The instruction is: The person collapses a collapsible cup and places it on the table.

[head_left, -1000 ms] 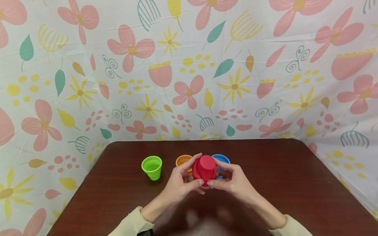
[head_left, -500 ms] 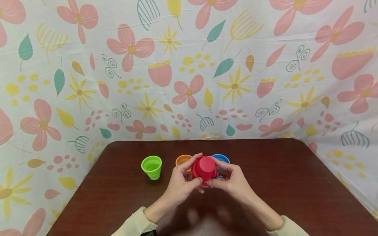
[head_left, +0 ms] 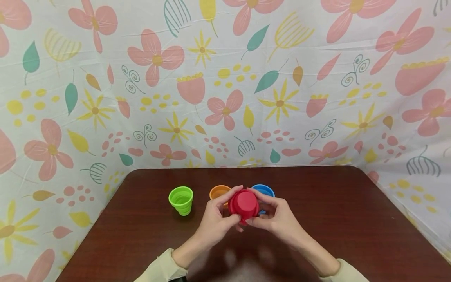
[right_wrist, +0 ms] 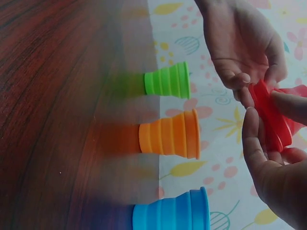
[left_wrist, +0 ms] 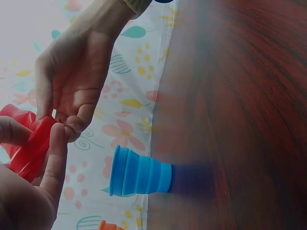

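Observation:
A red collapsible cup (head_left: 246,201) is held above the table between both hands, its small base turned up towards the head camera. My left hand (head_left: 218,217) grips its left side, thumb on the near part and index finger along the far rim. On the other side my right hand (head_left: 280,213) grips it in the same way, thumb near the lower edge. In the left wrist view the red cup (left_wrist: 33,148) looks partly folded, with a wide rim band. The right wrist view shows the red cup (right_wrist: 273,115) pinched between fingers and thumbs of both hands.
A green collapsible cup (head_left: 181,199) stands upright at the left of the brown table (head_left: 141,235). Behind the hands stand an orange cup (head_left: 219,191) and a blue cup (head_left: 265,190), both partly hidden. A flowered cloth (head_left: 225,78) hangs behind the table.
The red cup's raised base has sunk and tilted somewhat as both hands work on it. Fingers have shifted slightly on the rim. The other cups have not moved.

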A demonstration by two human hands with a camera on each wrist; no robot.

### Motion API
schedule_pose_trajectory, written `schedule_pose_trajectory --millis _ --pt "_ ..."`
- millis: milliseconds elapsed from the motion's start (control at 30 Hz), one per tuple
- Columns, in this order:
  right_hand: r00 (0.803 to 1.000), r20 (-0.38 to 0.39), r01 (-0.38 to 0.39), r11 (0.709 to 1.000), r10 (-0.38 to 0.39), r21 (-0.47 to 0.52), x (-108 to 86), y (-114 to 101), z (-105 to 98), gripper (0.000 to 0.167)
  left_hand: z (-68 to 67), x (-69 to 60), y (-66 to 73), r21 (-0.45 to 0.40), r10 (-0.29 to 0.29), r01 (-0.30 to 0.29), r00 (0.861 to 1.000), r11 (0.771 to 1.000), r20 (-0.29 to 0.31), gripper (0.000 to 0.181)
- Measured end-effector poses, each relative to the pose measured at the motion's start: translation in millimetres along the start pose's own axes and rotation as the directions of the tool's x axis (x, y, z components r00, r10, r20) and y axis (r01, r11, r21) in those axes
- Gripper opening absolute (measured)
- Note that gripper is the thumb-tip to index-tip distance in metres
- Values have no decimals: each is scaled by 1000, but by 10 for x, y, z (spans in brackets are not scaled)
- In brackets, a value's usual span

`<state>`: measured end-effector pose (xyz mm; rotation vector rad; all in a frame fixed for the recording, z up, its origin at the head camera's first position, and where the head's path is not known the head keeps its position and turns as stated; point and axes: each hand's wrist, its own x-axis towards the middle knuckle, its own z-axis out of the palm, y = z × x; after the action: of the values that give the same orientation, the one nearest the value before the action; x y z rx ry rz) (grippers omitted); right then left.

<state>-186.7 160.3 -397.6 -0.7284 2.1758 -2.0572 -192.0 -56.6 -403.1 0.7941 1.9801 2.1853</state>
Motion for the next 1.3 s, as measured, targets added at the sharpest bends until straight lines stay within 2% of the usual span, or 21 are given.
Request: schedule_pose_trajectory --millis 233,400,533,667,767,1000,1300 --pt "999 35 18 1000 -18 15 -1 8 -21 76 1 -10 -10 12 10 -10 1000 1000 1 72" --pt "999 50 11 999 -13 42 7 -13 -5 73 -21 -22 -27 1 38 -38 999 999 6 70" --pt "997 73 -23 996 18 81 19 -40 -14 72 -62 -31 -31 -49 57 -55 997 997 52 71" --pt "996 82 -54 994 46 92 22 -32 -45 72 -110 -37 -39 -94 51 -42 993 995 105 70" --pt "996 79 -57 995 51 81 20 -11 -71 73 -133 -43 -48 -113 38 -24 992 993 121 67" --pt "995 93 -43 997 37 66 24 5 -86 72 -167 -66 -41 -153 -13 29 995 988 100 58" --pt "995 87 -40 999 39 13 2 -5 -127 65 -188 -63 -52 -182 9 10 995 983 102 57"
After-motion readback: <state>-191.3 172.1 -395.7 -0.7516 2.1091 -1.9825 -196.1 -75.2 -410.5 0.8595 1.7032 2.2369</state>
